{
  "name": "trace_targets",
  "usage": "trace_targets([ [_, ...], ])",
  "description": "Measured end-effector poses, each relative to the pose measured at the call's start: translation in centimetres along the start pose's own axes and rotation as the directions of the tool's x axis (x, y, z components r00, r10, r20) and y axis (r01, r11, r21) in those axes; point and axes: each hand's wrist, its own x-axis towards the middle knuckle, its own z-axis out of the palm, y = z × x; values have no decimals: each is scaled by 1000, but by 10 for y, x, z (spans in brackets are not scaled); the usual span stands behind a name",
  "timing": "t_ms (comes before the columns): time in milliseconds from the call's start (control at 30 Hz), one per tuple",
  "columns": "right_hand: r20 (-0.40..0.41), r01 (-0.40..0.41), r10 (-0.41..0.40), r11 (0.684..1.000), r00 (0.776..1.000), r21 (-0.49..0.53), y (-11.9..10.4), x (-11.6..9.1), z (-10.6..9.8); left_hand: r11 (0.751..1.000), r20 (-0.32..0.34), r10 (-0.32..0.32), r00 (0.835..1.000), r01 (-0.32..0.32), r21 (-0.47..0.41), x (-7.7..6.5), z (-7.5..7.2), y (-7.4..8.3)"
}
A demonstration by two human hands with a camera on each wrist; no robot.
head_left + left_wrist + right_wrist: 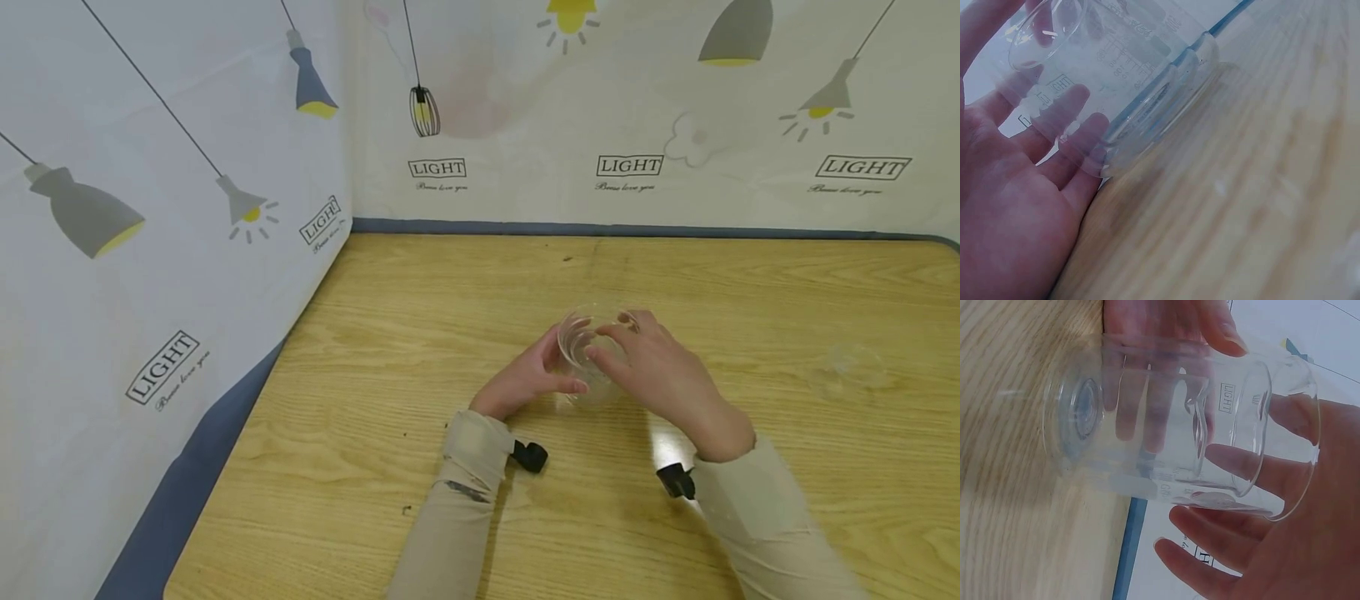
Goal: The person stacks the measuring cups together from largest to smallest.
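Note:
In the head view a clear glass beaker (592, 396) stands on the table between both hands, and smaller clear vessels nest inside it. My left hand (528, 375) holds the beaker from the left, thumb in front and fingers round the far side. Those fingers (1075, 94) show through the printed glass in the left wrist view. My right hand (667, 375) comes over the rim from the right, its thumb and a finger dipping into the mouth. In the right wrist view its other fingers (1213, 544) extend outside the beaker. Inside, a wavy inner rim (1199, 425) lies close to one fingertip.
Another clear glass vessel (855, 367) is on the wooden table (375, 333) to the right. White cloth (510, 125) with printed lamps encloses the back and left sides. A small black camera (529, 456) is strapped to each wrist.

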Motion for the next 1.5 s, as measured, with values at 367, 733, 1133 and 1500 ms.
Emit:
trace_targets([
  [367,-68,17,-10,994,998,106,4,0,9,1000,-13,-11,1000,11,-6,0,-1,-3],
  [733,-124,-9,39,972,992,234,6,-2,16,1000,-20,-15,1000,16,11,1,0,0],
  [1133,-140,-40,102,920,985,390,9,-3,23,999,-18,11,1000,-10,41,2,-1,-1],
  [1500,-155,-16,101,879,983,477,13,-3,27,999,-24,4,1000,-4,35,2,0,-1],
])
